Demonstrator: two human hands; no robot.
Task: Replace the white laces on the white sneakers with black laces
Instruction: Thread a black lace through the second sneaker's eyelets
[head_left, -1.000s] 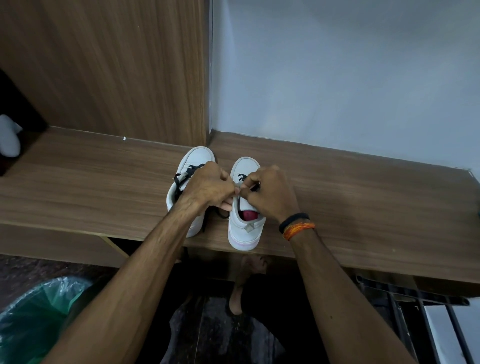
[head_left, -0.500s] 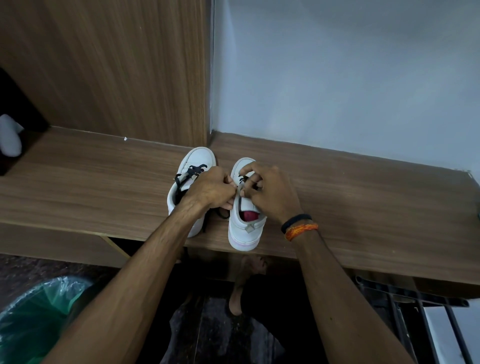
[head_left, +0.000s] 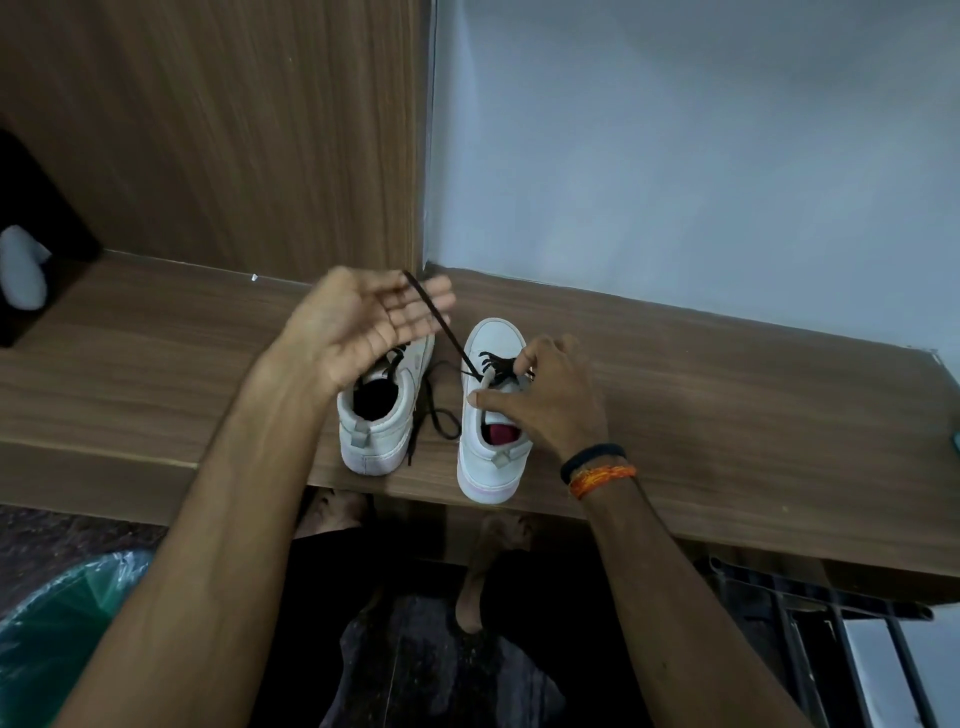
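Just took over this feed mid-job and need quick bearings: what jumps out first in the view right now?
The left hand is raised, palm up with straight fingers, and a taut black lace runs across its fingertips down to the right sneaker. The right hand steadies that shoe at its tongue. Both white sneakers stand at the wooden shelf's front edge, the left sneaker with loose black lace beside it.

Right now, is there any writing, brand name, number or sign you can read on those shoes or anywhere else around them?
None can be read.
White sneaker on the left: no lettering shows.
White sneaker on the right: grey heel tab, blank as far as the view tells.
Wooden shelf: plain wood grain, no text.
Black and orange wristbands: no print visible.
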